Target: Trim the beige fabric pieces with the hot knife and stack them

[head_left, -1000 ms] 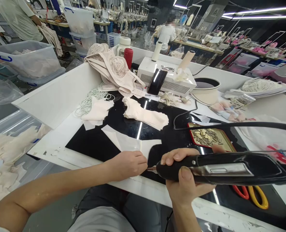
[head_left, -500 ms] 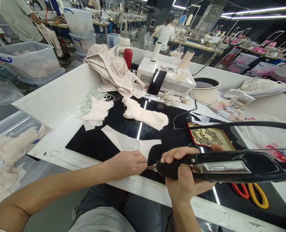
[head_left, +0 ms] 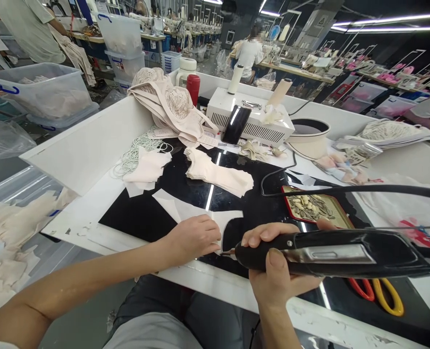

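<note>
In my right hand [head_left: 278,271] is a thick black corded hand tool [head_left: 331,252] with a metal strip on its side and a thin metal tip pointing left. Fingers and thumb are wrapped round its front part. My left hand [head_left: 196,237] is closed, fingers bent together, on the right part of a thin white fabric piece [head_left: 178,206]. This piece lies on the black board [head_left: 157,218], its left corner folded over. The tool's tip is at the piece's lower edge, close to my left fingertips; exact contact cannot be made out.
A stack of beige fabric pieces [head_left: 220,174] lies beyond my hands. To the right are a red-rimmed tray [head_left: 318,206] of seeds and scissors with red and yellow handles [head_left: 389,298]. The tool's black cable [head_left: 363,188] crosses above. A phone [head_left: 237,123] leans on a white vented box [head_left: 269,128].
My left hand has shifted slightly up and away from the board's front edge, over the fabric piece. The right hand and the tool stay almost where they were.
</note>
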Demonstrator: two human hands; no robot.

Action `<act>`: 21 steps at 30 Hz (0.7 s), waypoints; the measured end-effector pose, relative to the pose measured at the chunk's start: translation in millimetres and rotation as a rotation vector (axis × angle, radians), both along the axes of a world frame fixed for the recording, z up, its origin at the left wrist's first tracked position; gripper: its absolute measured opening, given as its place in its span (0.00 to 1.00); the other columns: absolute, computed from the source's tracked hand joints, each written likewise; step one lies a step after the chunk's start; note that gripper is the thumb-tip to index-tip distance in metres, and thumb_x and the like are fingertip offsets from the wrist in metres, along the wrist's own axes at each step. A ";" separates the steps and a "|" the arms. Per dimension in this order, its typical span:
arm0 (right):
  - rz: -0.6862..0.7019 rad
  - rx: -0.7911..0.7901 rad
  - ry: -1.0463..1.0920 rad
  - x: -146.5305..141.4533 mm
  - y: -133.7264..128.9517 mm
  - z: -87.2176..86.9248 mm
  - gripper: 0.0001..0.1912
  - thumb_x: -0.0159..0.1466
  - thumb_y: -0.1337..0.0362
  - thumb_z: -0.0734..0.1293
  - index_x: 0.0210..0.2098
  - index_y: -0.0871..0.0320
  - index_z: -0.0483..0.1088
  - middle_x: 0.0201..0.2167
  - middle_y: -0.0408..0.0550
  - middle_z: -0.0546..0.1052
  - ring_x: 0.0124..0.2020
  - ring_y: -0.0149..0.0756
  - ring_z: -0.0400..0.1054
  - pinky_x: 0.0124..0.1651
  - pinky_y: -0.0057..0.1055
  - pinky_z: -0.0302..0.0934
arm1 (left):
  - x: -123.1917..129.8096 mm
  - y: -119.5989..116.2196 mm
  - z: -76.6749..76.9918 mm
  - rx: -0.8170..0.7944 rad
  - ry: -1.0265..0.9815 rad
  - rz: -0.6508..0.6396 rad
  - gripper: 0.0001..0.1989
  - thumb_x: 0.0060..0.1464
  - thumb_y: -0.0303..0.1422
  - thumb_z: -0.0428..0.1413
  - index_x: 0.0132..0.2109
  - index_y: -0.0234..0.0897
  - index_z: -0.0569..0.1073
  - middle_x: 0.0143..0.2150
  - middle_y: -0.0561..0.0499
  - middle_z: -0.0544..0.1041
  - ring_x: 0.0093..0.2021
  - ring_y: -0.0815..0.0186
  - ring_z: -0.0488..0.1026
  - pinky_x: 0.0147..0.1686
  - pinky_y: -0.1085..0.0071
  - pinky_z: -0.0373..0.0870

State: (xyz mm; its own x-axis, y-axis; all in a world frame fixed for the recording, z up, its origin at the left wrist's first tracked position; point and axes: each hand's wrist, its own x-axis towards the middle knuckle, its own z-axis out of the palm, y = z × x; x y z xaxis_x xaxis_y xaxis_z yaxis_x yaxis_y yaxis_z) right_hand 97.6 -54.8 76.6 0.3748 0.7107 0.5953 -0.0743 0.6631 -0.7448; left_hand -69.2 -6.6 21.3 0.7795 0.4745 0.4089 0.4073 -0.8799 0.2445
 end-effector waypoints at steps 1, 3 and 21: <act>-0.002 -0.005 0.002 -0.1 0.0 0.0 0.31 0.66 0.65 0.74 0.63 0.47 0.58 0.34 0.37 0.73 0.28 0.31 0.70 0.30 0.33 0.70 | 0.6 0.4 0.5 0.006 0.004 0.005 0.08 0.66 0.32 0.63 0.39 0.35 0.73 0.39 0.49 0.79 0.42 0.61 0.76 0.50 0.64 0.76; -0.006 -0.003 0.002 -0.5 0.2 0.2 0.31 0.66 0.65 0.74 0.63 0.47 0.58 0.34 0.37 0.73 0.28 0.31 0.70 0.30 0.33 0.70 | 1.4 0.9 0.7 0.023 -0.009 0.006 0.07 0.66 0.30 0.62 0.39 0.35 0.73 0.40 0.49 0.78 0.43 0.61 0.76 0.52 0.64 0.76; -0.002 -0.005 0.003 -0.9 0.5 2.5 0.30 0.66 0.65 0.74 0.62 0.47 0.59 0.34 0.37 0.73 0.27 0.31 0.70 0.29 0.33 0.71 | -11.3 9.5 -1.3 -0.083 -0.027 -0.240 0.11 0.68 0.19 0.53 0.49 0.35 0.77 0.47 0.48 0.81 0.48 0.62 0.78 0.50 0.68 0.75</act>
State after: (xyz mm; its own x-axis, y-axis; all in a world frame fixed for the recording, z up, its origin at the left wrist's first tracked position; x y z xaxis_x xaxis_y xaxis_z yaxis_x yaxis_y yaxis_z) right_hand 96.7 -54.3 79.1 0.3782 0.7130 0.5904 -0.0749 0.6593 -0.7482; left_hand -80.5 2.9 20.0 0.8632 0.3095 0.3989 0.1810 -0.9272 0.3278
